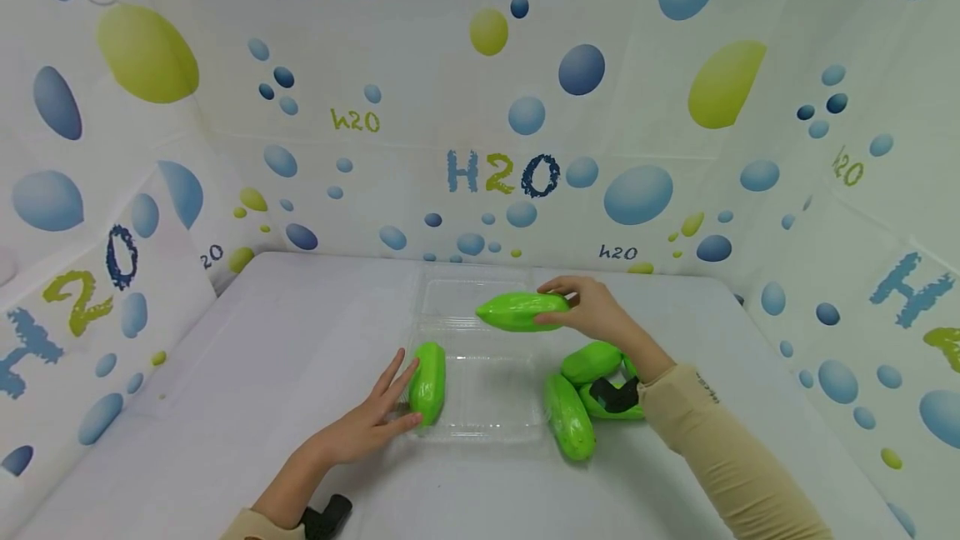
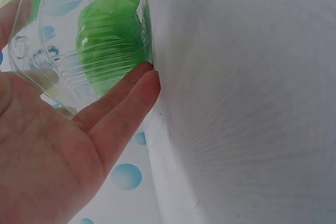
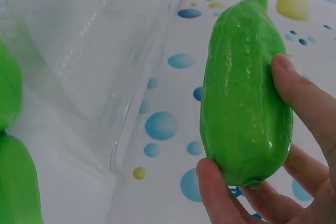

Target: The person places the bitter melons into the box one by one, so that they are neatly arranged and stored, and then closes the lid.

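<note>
Near side of the box first: beige sleeves (image 1: pixel 727 457) on both arms, a black mount (image 1: pixel 328 517) at the left wrist, near-left of the box. Left hand (image 1: pixel 367 427) is at the box's left side, fingers straight and spread, touching the outer wall by the near-left corner; not clenched, grasping nothing. Box (image 1: pixel 491 398) is clear plastic, base flat on the white tabletop (image 1: pixel 337 307). One veg (image 1: pixel 427 383), green and glossy, sits inside the base along its left wall, lengthwise near to far; rest of the base is bare. Right of the box, a cluster of the same: front veg (image 1: pixel 570 419) just beside the box's right wall, back veg (image 1: pixel 591 362) behind it, another veg (image 1: pixel 628 412) further right, partly hidden by the right wrist's mount (image 1: pixel 611 395), plus a green sliver behind. Right hand (image 1: pixel 588 307) is above the box's far-right part, pinching the held veg (image 1: pixel 510 312) by its blunt end, thumb and fingers around it, pointed tip aimed left. Lid (image 1: pixel 450 298) lies opened out on the box's far side. Beyond the box: white backdrop (image 1: pixel 420 48), bubble print, H2O lettering.
</note>
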The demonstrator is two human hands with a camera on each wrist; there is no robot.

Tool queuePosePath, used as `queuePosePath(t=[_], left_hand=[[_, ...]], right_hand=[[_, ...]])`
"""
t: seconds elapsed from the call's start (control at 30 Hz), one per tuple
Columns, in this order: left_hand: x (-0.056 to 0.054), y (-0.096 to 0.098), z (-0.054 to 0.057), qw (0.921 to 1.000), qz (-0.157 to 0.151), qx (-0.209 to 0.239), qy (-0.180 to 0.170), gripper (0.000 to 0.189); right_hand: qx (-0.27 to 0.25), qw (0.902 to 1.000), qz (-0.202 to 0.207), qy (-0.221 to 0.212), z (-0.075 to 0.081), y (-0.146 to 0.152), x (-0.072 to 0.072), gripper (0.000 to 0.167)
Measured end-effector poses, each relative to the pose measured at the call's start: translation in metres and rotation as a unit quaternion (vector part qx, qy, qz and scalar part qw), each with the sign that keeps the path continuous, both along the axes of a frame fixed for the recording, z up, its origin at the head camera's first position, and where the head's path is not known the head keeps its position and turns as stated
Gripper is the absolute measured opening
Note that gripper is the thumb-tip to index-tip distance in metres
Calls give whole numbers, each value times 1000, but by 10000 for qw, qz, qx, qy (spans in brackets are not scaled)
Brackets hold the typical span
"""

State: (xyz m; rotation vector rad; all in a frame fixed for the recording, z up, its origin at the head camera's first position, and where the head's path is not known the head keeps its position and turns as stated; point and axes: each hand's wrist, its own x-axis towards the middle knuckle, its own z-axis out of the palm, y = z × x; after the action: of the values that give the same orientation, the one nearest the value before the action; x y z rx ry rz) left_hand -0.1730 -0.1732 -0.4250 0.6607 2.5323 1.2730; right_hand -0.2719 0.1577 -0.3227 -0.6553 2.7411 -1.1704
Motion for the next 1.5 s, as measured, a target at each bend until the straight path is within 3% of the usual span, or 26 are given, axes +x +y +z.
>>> queuePosePath(t=[0.57, 1.0, 1.5], left_hand=[[-1, 0, -4, 9999, 58, -85, -35, 74], [-3, -2, -6, 9999, 63, -100, -66, 75], [0, 1, 0, 10000, -41, -77, 17, 73]], right_hand=[[-274, 9983, -33, -511, -22, -26, 7, 49], [-270, 9978, -220, -564, -45, -36, 4, 47], [130, 9976, -514, -443, -56, -50, 4, 45]])
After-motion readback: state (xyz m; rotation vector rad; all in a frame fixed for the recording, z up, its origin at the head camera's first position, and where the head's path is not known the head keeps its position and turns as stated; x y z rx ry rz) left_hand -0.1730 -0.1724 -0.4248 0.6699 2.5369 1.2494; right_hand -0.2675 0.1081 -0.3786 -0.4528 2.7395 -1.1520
